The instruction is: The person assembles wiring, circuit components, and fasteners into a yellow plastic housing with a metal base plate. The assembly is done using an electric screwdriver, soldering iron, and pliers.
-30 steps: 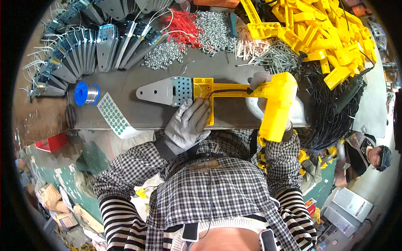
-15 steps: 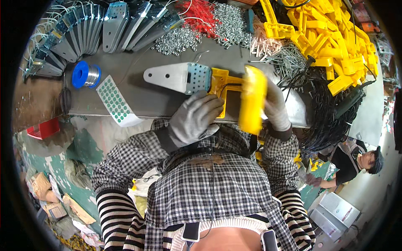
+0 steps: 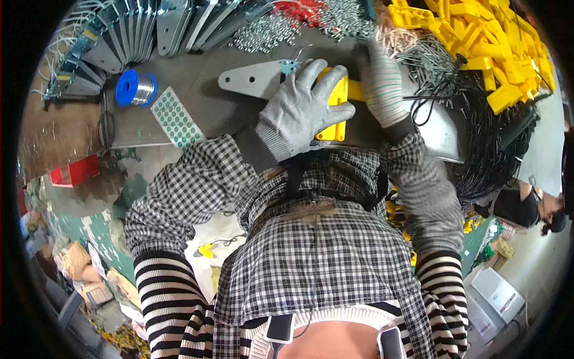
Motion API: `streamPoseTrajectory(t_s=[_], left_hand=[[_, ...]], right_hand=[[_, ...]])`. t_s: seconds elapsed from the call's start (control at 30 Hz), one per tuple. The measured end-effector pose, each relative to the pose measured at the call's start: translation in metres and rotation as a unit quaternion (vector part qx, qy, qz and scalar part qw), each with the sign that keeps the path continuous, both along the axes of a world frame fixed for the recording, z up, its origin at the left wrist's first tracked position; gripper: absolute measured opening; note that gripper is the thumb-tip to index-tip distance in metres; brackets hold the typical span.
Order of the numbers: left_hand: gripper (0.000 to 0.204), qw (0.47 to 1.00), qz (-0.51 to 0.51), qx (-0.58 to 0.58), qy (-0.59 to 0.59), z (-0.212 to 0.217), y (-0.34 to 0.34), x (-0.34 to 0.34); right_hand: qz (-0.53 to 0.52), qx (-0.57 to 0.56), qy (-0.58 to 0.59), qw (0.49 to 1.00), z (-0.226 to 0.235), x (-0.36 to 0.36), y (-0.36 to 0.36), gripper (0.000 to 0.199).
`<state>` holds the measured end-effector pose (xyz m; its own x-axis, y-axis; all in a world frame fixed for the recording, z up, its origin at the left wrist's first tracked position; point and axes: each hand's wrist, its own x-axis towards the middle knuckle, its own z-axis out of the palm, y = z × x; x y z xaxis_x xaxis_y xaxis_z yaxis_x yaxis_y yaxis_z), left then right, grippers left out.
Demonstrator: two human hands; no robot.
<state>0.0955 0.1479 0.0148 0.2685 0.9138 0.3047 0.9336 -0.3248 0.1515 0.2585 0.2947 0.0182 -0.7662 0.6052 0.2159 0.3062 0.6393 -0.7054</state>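
My left hand, in a grey glove, grips a yellow plastic handle housing, with the thumb and fingers spread across it. The housing lies at the wide end of a grey tapered metal plate with two round holes. Part of a blue perforated piece shows between plate and glove; the rest is hidden by my fingers. My right hand, gloved too, is just right of the housing and reaches toward the pale pink sleeves and long grey screws. Its fingers are smeared by motion.
On the left are a blue spool of silver wire and a sheet of green dot stickers. Metal plates line the back, beside small nuts. Yellow parts and black cables are heaped right. A person is beyond.
The yellow cover from my right hand now sits over the open housing, under my left hand. My right hand has moved away from it, toward the screws. The head view has shifted slightly.
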Motion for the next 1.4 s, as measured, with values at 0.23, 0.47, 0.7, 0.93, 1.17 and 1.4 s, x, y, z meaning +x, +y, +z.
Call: streamPoseTrajectory(t_s=[0.23, 0.47, 0.7, 0.93, 1.17, 1.4], left_hand=[[0.053, 0.998, 0.069, -0.003, 0.002, -0.007, -0.014, 0.018], [0.067, 0.995, 0.040, -0.065, 0.071, 0.016, -0.020, 0.039], [0.030, 0.972, 0.141, -0.006, -0.187, 0.048, 0.037, -0.042], [0.021, 0.997, 0.045, -0.070, -0.004, 0.020, 0.123, -0.061], [0.013, 0.969, 0.023, -0.168, 0.180, 0.012, 0.155, -0.030], [0.014, 0.977, 0.019, -0.150, 0.149, 0.016, 0.152, -0.036]], right_hand=[[-0.131, 0.113, 0.007, 0.985, 0.006, -0.006, 0.031, 0.012], [-0.140, 0.169, -0.294, 0.930, 0.013, -0.067, 0.030, 0.031], [-0.065, 0.174, -0.329, 0.926, 0.017, -0.057, 0.040, 0.017], [-0.033, 0.141, -0.237, 0.961, 0.008, -0.033, 0.065, 0.027], [-0.023, 0.071, -0.104, 0.992, 0.022, -0.018, 0.074, 0.017], [0.023, 0.133, -0.210, 0.968, 0.014, -0.029, 0.068, 0.022]])
